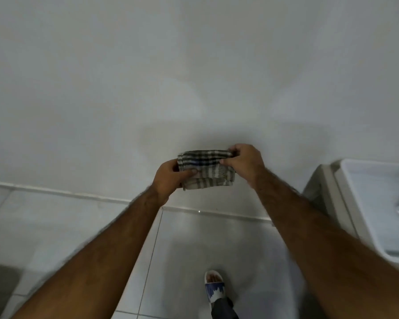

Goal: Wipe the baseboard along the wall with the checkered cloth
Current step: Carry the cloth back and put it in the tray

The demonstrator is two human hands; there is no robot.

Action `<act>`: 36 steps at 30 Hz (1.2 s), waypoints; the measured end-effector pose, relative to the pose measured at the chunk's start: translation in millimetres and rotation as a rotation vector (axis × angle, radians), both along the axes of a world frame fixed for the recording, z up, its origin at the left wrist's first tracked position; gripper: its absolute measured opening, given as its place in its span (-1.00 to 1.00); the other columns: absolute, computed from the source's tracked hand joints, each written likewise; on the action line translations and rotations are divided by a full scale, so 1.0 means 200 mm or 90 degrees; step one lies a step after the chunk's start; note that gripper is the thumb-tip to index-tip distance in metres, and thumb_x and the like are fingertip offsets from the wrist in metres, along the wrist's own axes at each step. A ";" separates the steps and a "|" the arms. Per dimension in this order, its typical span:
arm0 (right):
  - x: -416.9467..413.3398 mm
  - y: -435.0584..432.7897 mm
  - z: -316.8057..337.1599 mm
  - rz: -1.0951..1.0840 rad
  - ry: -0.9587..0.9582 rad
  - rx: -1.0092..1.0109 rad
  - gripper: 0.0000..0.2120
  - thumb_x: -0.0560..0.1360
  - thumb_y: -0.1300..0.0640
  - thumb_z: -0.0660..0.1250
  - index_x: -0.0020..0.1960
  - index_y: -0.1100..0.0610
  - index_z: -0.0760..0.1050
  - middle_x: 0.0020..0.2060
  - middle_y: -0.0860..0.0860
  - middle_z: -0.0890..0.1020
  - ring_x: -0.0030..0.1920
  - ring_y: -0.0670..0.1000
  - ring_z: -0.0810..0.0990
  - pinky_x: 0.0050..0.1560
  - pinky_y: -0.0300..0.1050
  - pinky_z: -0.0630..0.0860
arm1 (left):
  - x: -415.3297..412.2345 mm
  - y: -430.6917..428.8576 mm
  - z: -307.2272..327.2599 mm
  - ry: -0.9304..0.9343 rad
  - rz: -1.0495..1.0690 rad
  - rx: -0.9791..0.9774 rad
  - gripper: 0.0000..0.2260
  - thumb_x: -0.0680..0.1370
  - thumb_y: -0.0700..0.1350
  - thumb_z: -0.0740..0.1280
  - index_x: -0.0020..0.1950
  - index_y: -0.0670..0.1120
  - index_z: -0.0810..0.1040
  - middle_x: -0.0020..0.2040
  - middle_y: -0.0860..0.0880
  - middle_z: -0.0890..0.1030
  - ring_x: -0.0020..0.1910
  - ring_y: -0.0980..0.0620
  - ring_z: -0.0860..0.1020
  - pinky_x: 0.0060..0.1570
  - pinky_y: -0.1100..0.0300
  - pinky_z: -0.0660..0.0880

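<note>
I hold a folded checkered cloth [206,169], grey and white with a blue stripe, in front of the white wall at about waist height. My left hand [171,176] grips its left end, thumb on top. My right hand [244,163] pinches its upper right corner. Below the cloth, the pale baseboard [78,195] runs along the foot of the wall from the left edge toward the right, partly hidden by my forearms.
A white appliance or cabinet [378,203] with a raised rim stands at the right against the wall. Light floor tiles [205,245] lie below. My foot in a blue-and-white slipper [214,286] stands on them. A dark mat [0,282] lies at the lower left.
</note>
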State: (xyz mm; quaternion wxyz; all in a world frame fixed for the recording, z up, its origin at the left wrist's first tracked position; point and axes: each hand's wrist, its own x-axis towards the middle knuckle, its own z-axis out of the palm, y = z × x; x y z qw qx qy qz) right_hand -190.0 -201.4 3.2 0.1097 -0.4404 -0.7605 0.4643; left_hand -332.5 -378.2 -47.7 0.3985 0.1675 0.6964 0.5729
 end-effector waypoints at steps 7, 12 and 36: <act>0.31 -0.02 0.59 -0.038 0.039 0.134 -0.78 0.41 0.32 0.65 0.00 0.24 0.69 -0.31 -0.05 0.64 -0.35 -0.06 0.59 -0.35 -0.38 0.56 | 0.15 0.07 0.59 0.082 -0.116 0.058 -0.62 0.47 -0.29 0.55 0.29 -0.22 0.65 0.14 -0.20 0.76 0.14 -0.21 0.73 0.13 -0.12 0.67; 0.64 0.08 0.78 -0.125 0.071 0.149 -0.79 0.44 0.34 0.63 0.01 0.21 0.67 -0.36 -0.12 0.60 -0.39 -0.12 0.59 -0.25 -0.15 0.69 | 0.36 0.30 0.81 0.085 -0.157 0.084 -0.61 0.48 -0.31 0.55 0.30 -0.25 0.64 0.16 -0.21 0.75 0.15 -0.21 0.73 0.12 -0.03 0.68; 1.95 0.93 -0.10 -0.332 -0.348 -0.054 -0.76 0.63 0.17 0.41 0.24 0.27 0.56 0.16 0.15 0.68 0.15 0.14 0.70 0.22 -0.03 0.66 | 1.62 1.86 0.23 0.371 -0.494 -0.116 -0.79 0.60 -0.09 0.42 0.18 -0.15 0.65 0.00 -0.02 0.63 -0.06 0.01 0.57 -0.07 0.26 0.50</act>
